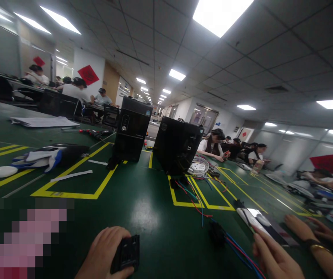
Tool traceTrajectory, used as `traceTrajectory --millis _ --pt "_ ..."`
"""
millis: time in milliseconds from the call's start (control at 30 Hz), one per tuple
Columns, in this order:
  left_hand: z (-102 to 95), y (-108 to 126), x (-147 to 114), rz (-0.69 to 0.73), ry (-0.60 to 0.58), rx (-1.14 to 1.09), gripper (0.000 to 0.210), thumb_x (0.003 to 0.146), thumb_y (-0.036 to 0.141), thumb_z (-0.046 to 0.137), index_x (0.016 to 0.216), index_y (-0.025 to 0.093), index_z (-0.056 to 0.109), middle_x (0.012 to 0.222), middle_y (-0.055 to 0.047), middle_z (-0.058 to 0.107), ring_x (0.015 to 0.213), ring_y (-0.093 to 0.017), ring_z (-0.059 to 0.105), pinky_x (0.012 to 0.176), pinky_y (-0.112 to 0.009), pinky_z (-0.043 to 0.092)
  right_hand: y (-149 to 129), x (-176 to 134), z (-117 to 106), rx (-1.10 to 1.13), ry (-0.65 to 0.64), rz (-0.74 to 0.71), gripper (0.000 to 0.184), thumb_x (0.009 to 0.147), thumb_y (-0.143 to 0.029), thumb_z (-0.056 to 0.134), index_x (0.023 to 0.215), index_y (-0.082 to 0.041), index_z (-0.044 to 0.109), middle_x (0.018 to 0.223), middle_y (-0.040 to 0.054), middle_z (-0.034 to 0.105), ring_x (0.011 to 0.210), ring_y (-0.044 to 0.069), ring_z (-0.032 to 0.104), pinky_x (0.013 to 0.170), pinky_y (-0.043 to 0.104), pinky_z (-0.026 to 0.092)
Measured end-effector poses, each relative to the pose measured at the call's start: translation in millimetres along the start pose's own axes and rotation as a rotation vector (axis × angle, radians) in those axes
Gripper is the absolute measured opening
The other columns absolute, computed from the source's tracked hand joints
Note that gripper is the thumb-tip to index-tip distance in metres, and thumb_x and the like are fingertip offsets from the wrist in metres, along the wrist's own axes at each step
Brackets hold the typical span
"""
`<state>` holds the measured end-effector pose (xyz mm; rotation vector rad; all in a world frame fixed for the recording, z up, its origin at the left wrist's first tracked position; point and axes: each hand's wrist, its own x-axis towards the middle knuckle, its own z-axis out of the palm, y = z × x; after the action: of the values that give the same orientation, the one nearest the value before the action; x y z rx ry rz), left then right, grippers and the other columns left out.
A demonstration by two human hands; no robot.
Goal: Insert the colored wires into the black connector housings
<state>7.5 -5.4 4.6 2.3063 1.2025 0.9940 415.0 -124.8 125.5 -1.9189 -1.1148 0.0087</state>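
Note:
My left hand [104, 254] wraps round a black plastic block [128, 252] with slots in its face, low in the view. At the lower right, the fingers of my right hand [275, 257] are pinched together. A thin greenish strand shows at their tips, too small to name for sure. Close to that hand, blue and red wires [242, 252] run from a dark connector [217, 233] towards the bottom edge. Beyond the fingertips lies a white and dark flat object [253, 217], blurred.
Two black boxes [133, 130] stand mid-table. A white round basket [198, 166] and loose coloured wires [188, 192] lie to the right. A glove [42, 159], a screwdriver [80, 131] and papers [44, 121] are left. A co-worker's hand [298, 226] reaches in from the right.

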Motion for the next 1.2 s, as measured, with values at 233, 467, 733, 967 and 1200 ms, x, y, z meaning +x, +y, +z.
traceTrajectory --millis 233,467,733,967,1200 --pt "1.3 -4.1 -1.7 0.004 0.020 -0.013 0.039 0.065 0.026 0.075 0.102 0.028 0.062 0.104 -0.001 0.069 0.101 -0.030 0.062 0.089 -0.047 0.045 19.6 22.1 22.2 -0.438 -0.296 -0.106 0.056 0.084 -0.048 0.034 0.111 -0.016 0.072 0.111 0.0097 0.072 0.104 0.031 0.066 0.086 0.038 0.050" --pt "2.7 -7.2 -2.7 -0.005 0.022 -0.011 0.042 0.064 0.026 0.075 0.104 0.028 0.062 0.107 -0.003 0.069 0.104 -0.032 0.061 0.091 -0.050 0.044 17.2 26.3 33.8 -0.544 -0.402 -0.117 0.045 0.089 -0.034 0.036 0.112 -0.019 0.071 0.108 0.0087 0.074 0.100 0.029 0.067 0.087 0.037 0.048" --pt "-3.9 0.9 0.7 -0.010 -0.015 -0.026 0.037 0.066 0.027 0.075 0.102 0.027 0.063 0.104 -0.003 0.068 0.102 -0.031 0.061 0.092 -0.050 0.043 17.0 26.7 34.6 -0.563 -0.449 -0.126 0.040 0.091 -0.032 0.037 0.112 -0.024 0.071 0.108 0.0069 0.074 0.099 0.028 0.068 0.085 0.034 0.048" --pt "-6.4 4.2 -0.6 -0.014 -0.034 -0.013 0.035 0.067 0.025 0.074 0.100 0.026 0.061 0.104 -0.003 0.067 0.102 -0.031 0.061 0.091 -0.049 0.042 11.6 28.8 39.0 -0.601 -0.525 -0.131 0.038 0.090 -0.028 0.040 0.112 -0.023 0.070 0.110 0.0076 0.073 0.102 0.026 0.067 0.086 0.032 0.047" --pt "-3.1 1.4 1.2 -0.012 -0.014 -0.039 0.035 0.066 0.025 0.074 0.098 0.026 0.062 0.101 -0.002 0.067 0.098 -0.029 0.061 0.088 -0.045 0.044 -5.1 30.9 49.5 -0.694 -0.615 -0.131 0.042 0.088 -0.023 0.044 0.126 -0.027 0.063 0.123 0.0069 0.067 0.113 0.027 0.061 0.092 0.035 0.045"
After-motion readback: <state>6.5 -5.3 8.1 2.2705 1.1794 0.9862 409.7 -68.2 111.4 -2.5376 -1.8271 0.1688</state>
